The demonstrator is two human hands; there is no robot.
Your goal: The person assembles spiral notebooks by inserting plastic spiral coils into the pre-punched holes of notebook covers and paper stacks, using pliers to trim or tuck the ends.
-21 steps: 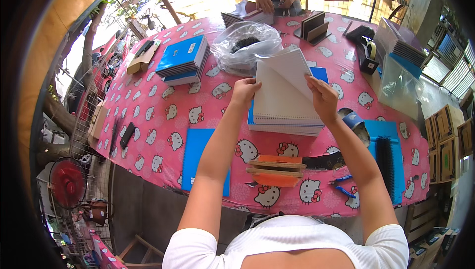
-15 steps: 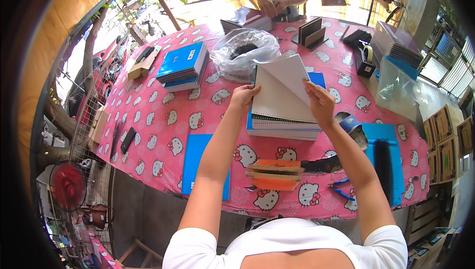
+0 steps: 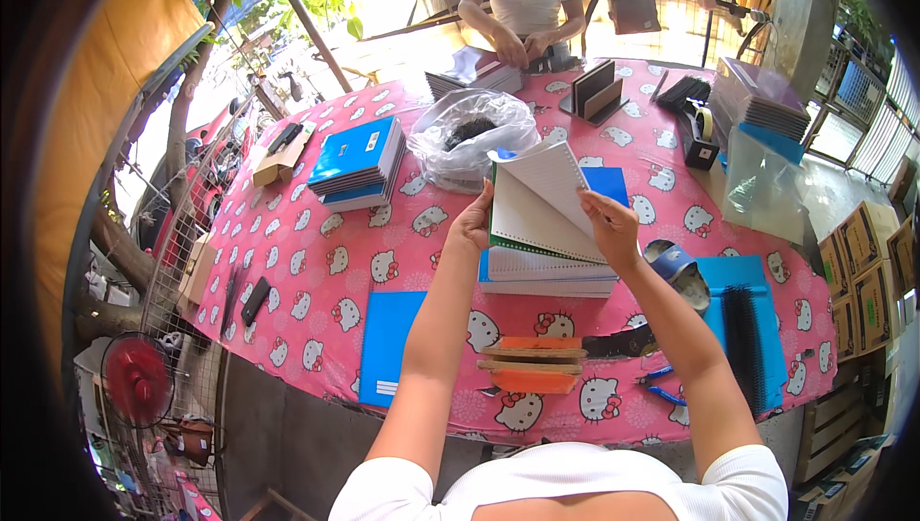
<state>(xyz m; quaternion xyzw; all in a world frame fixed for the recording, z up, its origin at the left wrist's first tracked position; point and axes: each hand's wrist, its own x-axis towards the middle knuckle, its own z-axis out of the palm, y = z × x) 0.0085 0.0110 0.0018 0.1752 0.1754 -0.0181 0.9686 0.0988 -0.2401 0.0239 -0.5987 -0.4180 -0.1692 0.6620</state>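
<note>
A sheaf of white punched paper [image 3: 541, 205] is lifted and tilted between my two hands, its upper sheets folded over diagonally and a dark green edge showing along its left side. My left hand [image 3: 473, 220] grips the left edge, thumb on top. With pinched fingers, my right hand [image 3: 610, 226] holds the right edge of the upper sheets. Beneath lies a stack of punched paper [image 3: 551, 281] with blue covers among it. Between my forearms sits an orange-and-brown wooden block [image 3: 533, 365]. Blue-handled pliers [image 3: 663, 385] lie by my right forearm.
A blue cover [image 3: 388, 329] lies by my left forearm; black coils [image 3: 743, 339] rest on blue covers at right. Around them are a tape roll [image 3: 676, 267], a clear plastic bag [image 3: 470, 138], stacked blue notebooks [image 3: 356, 159] and a tape dispenser [image 3: 700, 133]. Across the table stands another person [image 3: 527, 3].
Both hands have shifted slightly down, and the folded sheets hang at a changed angle with more green edge showing. My view has tilted up a little, showing more of the person opposite.
</note>
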